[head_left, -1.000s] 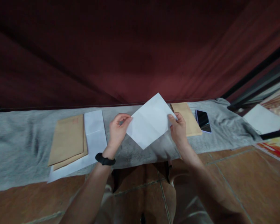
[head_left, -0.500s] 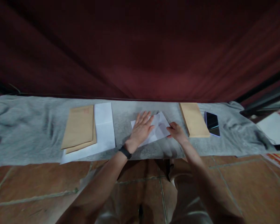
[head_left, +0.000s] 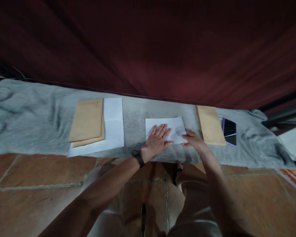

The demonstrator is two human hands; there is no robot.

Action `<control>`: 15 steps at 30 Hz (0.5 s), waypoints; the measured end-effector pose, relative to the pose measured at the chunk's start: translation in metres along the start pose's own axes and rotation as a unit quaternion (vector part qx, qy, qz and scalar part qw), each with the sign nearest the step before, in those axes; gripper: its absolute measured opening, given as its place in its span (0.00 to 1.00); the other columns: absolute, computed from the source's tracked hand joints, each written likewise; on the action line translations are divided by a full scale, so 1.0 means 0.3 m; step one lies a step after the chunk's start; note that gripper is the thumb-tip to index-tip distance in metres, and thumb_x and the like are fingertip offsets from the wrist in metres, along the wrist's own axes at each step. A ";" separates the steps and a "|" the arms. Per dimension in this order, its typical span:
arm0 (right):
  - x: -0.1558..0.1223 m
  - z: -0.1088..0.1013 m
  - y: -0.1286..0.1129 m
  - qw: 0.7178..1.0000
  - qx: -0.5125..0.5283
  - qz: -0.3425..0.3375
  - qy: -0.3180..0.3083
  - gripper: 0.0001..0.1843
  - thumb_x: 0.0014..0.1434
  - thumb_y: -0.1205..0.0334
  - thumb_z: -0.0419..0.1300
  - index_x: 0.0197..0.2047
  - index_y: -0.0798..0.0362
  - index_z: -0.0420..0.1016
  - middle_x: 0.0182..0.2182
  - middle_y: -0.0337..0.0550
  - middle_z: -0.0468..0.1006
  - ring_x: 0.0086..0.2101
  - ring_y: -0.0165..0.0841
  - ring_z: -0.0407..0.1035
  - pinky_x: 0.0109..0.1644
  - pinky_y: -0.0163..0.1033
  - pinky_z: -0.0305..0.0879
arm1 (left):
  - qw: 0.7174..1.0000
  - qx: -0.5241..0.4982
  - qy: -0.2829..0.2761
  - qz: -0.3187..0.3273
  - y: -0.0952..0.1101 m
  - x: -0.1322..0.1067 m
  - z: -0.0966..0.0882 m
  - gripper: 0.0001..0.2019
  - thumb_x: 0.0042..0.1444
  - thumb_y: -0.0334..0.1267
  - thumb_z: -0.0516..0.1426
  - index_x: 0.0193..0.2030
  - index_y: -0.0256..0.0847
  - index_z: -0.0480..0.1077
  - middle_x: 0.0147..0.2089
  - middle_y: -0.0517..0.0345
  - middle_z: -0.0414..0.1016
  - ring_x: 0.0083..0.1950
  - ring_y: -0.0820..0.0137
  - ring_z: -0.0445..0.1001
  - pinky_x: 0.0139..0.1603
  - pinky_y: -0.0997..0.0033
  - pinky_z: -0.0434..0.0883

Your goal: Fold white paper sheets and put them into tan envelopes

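A white sheet of paper (head_left: 176, 126), seemingly folded, lies on the grey cloth (head_left: 134, 131) in front of me. My left hand (head_left: 158, 140) rests flat on its lower left part, fingers spread, with a dark band on the wrist. At the paper's right edge, my right hand (head_left: 192, 139) pinches the corner between thumb and fingers. To the left, brown envelopes (head_left: 86, 120) overlap another white sheet (head_left: 113, 130) that shows a crease. A stack of brown envelopes (head_left: 210, 126) sits just right of my right hand.
A phone (head_left: 229, 131) with a purple edge lies beyond the right-hand stack. Dark red fabric (head_left: 148, 49) hangs behind the cloth-covered surface. A white object (head_left: 294, 141) stands at the far right. Brown floor tiles (head_left: 39, 177) show below the front edge.
The paper has turned from tilted to nearly straight and looks flatter. My left hand has shifted right and down across it. The right hand still holds the right edge. The camera view has tilted.
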State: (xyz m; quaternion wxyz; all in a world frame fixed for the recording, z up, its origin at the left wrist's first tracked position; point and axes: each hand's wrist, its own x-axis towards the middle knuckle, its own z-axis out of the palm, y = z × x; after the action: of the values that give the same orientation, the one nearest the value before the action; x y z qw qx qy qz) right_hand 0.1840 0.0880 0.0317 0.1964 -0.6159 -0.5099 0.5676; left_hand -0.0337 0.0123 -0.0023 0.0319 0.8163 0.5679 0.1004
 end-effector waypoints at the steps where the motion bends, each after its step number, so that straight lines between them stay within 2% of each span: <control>1: -0.008 -0.004 -0.004 1.000 0.010 0.007 -0.008 0.06 0.51 0.64 0.67 0.35 0.53 0.78 0.23 0.36 0.80 0.20 0.29 0.73 0.21 0.31 0.72 | 1.000 -0.001 -0.003 -0.005 -0.006 -0.004 -0.004 0.35 0.71 0.58 0.45 0.77 0.40 0.52 0.79 0.45 0.47 0.80 0.57 0.43 0.79 0.45 0.42; 8: -0.030 -0.013 0.002 0.999 0.041 0.012 -0.025 0.09 0.49 0.62 0.69 0.36 0.54 0.80 0.25 0.38 0.80 0.22 0.30 0.74 0.23 0.32 0.72 | 0.997 0.002 -0.006 -0.073 -0.102 -0.030 -0.023 0.34 0.71 0.55 0.45 0.76 0.36 0.52 0.79 0.44 0.48 0.80 0.58 0.45 0.79 0.50 0.44; 12: -0.023 -0.014 0.005 0.999 0.035 -0.009 -0.031 0.09 0.48 0.60 0.67 0.34 0.54 0.79 0.26 0.38 0.80 0.25 0.32 0.74 0.26 0.34 0.74 | 0.997 0.007 0.011 -0.076 -0.146 -0.046 -0.027 0.32 0.71 0.51 0.47 0.76 0.34 0.53 0.79 0.43 0.50 0.80 0.59 0.47 0.78 0.53 0.48; 15: -0.007 0.001 -0.001 0.998 0.037 -0.044 -0.011 0.11 0.47 0.55 0.67 0.33 0.53 0.79 0.26 0.37 0.78 0.27 0.32 0.72 0.25 0.33 0.72 | 0.996 0.021 0.018 -0.079 -0.148 -0.040 -0.028 0.31 0.71 0.47 0.46 0.75 0.33 0.55 0.78 0.42 0.52 0.79 0.57 0.48 0.78 0.49 0.49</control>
State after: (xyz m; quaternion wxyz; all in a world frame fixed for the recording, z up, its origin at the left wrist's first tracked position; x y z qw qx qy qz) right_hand 0.1838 0.0863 0.0328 0.2380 -0.5795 -0.5172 0.5832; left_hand -0.0804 0.0161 -0.0030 0.0124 0.7674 0.6332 0.1002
